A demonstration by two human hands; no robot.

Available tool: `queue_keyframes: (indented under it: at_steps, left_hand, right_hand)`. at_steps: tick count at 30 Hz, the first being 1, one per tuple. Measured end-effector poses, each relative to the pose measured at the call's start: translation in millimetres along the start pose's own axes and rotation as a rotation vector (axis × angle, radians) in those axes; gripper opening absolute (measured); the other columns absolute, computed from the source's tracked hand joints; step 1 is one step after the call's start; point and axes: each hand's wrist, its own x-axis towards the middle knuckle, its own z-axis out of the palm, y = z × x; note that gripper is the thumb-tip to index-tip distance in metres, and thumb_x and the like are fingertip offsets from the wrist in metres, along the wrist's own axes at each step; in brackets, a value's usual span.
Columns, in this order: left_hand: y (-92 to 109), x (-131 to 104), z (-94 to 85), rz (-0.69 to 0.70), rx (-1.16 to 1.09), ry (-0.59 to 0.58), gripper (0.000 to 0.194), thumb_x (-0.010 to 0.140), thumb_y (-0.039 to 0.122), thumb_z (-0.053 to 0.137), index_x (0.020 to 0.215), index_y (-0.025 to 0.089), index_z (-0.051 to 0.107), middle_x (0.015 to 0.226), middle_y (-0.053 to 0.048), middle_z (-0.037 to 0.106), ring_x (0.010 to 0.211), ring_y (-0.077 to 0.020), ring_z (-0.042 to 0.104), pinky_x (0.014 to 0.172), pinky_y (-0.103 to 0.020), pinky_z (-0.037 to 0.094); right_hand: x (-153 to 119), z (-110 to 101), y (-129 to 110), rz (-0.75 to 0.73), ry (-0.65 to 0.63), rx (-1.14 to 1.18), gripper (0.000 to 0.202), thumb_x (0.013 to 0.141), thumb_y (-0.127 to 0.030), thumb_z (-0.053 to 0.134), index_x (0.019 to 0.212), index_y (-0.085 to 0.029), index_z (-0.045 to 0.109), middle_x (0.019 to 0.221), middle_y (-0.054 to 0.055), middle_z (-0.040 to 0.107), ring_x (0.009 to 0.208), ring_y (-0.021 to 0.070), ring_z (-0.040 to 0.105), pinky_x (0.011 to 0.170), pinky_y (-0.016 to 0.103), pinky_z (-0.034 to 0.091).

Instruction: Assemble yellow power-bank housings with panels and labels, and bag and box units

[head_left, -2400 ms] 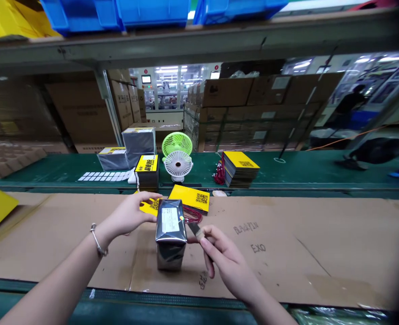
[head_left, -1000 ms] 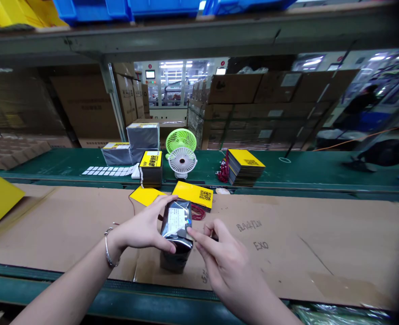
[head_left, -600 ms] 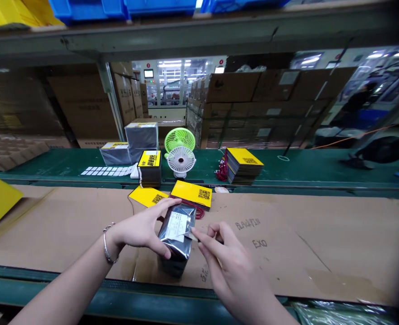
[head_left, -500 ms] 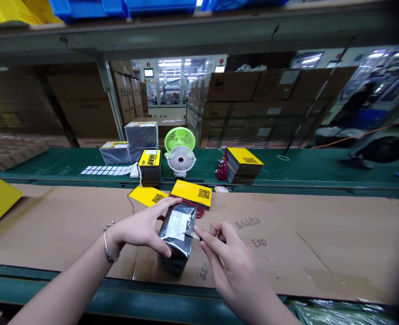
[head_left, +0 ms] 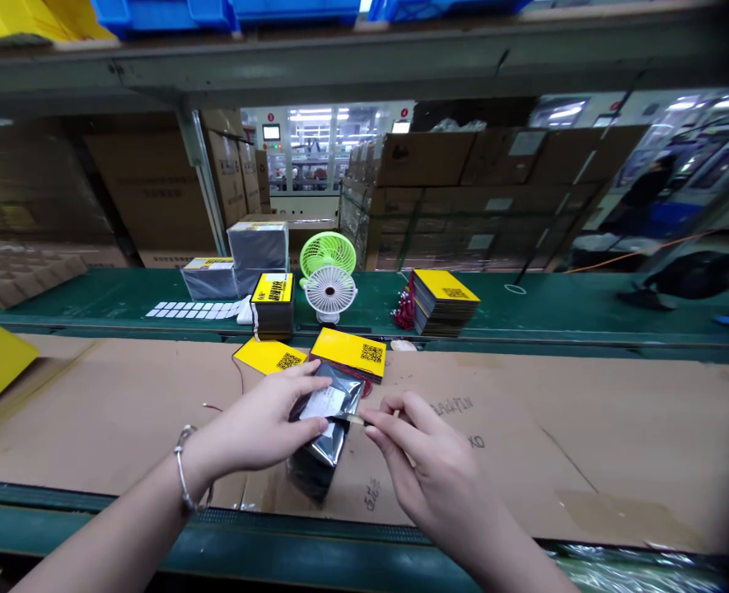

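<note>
My right hand (head_left: pixel 435 453) pinches a thin tool (head_left: pixel 354 419) at the top of the black wrapped box (head_left: pixel 320 471); from this far off I can't tell whether it's a blade. My left hand (head_left: pixel 265 422) clasps the box, thumb and fingers at its label (head_left: pixel 324 403). I'd brace the box firmly and angle the tool shallow, fingertips clear. The box rests on cardboard (head_left: pixel 543 403), just in front of yellow panels (head_left: pixel 348 349).

"XO" and word ending in "PIN" handwritten on cardboard sheet (head_left: pixel 562 412), right of centre, partly covered by right hand (head_left: pixel 429 453). "3" and "4" shown on red signs (head_left: pixel 404 112), upper centre. Label (head_left: pixel 324 402) on black package (head_left: pixel 318 478), centre, cannot be read.
</note>
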Motion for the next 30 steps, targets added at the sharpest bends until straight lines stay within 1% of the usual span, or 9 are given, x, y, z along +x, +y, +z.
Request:
queue_keyframes:
  at_steps: [2,5,8,11,17,20,23,27,30]
  left_hand:
    - [8,-7,5.8,0.029,0.121,0.086,0.035,0.087,0.030,0.050,0.121,0.023,0.058,0.138,-0.009,0.049,0.128,-0.0236,0.044,0.108,-0.045,0.037]
    - [12,-10,15.1,0.108,0.250,0.179,0.029,0.089,0.019,0.042,0.108,0.019,0.063,0.120,-0.009,0.063,0.112,-0.0223,0.057,0.099,-0.043,0.046]
    - [9,-9,22.9,0.166,0.340,0.231,0.028,0.086,0.011,0.042,0.106,0.013,0.061,0.107,-0.012,0.066,0.098,-0.0238,0.062,0.087,-0.042,0.052]
    - [4,-7,27.4,0.206,0.365,0.272,0.028,0.082,0.006,0.043,0.105,0.012,0.058,0.100,-0.012,0.066,0.092,-0.0241,0.062,0.081,-0.041,0.054]
    - [-2,-6,28.1,0.230,0.298,0.308,0.028,0.081,0.004,0.044,0.103,0.015,0.058,0.093,-0.009,0.066,0.086,-0.0209,0.062,0.078,-0.035,0.052]
    - [0,-3,25.5,0.203,0.240,0.297,0.025,0.084,0.008,0.043,0.101,0.018,0.059,0.086,-0.007,0.067,0.080,-0.0190,0.063,0.072,-0.031,0.050]
    - [3,-1,21.8,0.173,0.180,0.280,0.021,0.086,0.012,0.043,0.095,0.019,0.060,0.083,-0.006,0.066,0.078,-0.0183,0.063,0.069,-0.029,0.047]
    - [4,0,17.0,0.065,0.001,0.274,0.016,0.088,0.018,0.043,0.081,0.019,0.057,0.077,-0.003,0.064,0.070,-0.0158,0.059,0.063,-0.027,0.043]
    - [-2,1,16.6,-0.027,-0.138,0.330,0.016,0.088,0.022,0.045,0.076,0.019,0.056,0.073,-0.001,0.061,0.068,-0.0146,0.055,0.062,-0.026,0.040]
  right_hand:
    - [0,-1,5,-0.008,-0.022,0.045,0.024,0.090,-0.015,0.048,0.109,-0.019,0.063,0.097,0.007,0.052,0.080,0.0141,0.055,0.067,0.026,0.048]
    - [0,1,11,0.002,-0.059,0.135,0.025,0.090,-0.015,0.049,0.110,-0.021,0.063,0.098,0.007,0.052,0.086,0.0149,0.055,0.072,0.026,0.049]
    - [3,5,11,0.000,-0.049,0.195,0.025,0.090,-0.015,0.049,0.109,-0.021,0.063,0.098,0.007,0.052,0.089,0.0155,0.055,0.074,0.027,0.049]
    - [5,9,10,-0.024,-0.019,0.205,0.025,0.089,-0.013,0.049,0.108,-0.020,0.064,0.096,0.007,0.051,0.086,0.0154,0.054,0.072,0.027,0.049]
    - [1,7,16,-0.087,-0.014,0.169,0.031,0.087,-0.011,0.050,0.114,-0.020,0.063,0.094,0.007,0.049,0.082,0.0154,0.051,0.069,0.029,0.049]
    - [0,8,13,-0.099,-0.003,0.133,0.032,0.086,-0.010,0.051,0.114,-0.020,0.063,0.094,0.007,0.050,0.082,0.0160,0.051,0.069,0.030,0.048]
    - [-1,14,8,-0.097,0.025,0.093,0.031,0.087,-0.010,0.050,0.114,-0.018,0.063,0.094,0.009,0.052,0.082,0.0170,0.051,0.067,0.031,0.049]
    - [-5,19,7,-0.051,0.068,0.058,0.032,0.088,-0.011,0.049,0.116,-0.017,0.061,0.095,0.010,0.052,0.083,0.0176,0.052,0.070,0.032,0.049]
    - [-9,12,13,0.002,0.078,0.105,0.030,0.088,-0.013,0.051,0.115,-0.019,0.063,0.094,0.008,0.052,0.083,0.0162,0.054,0.071,0.030,0.049]
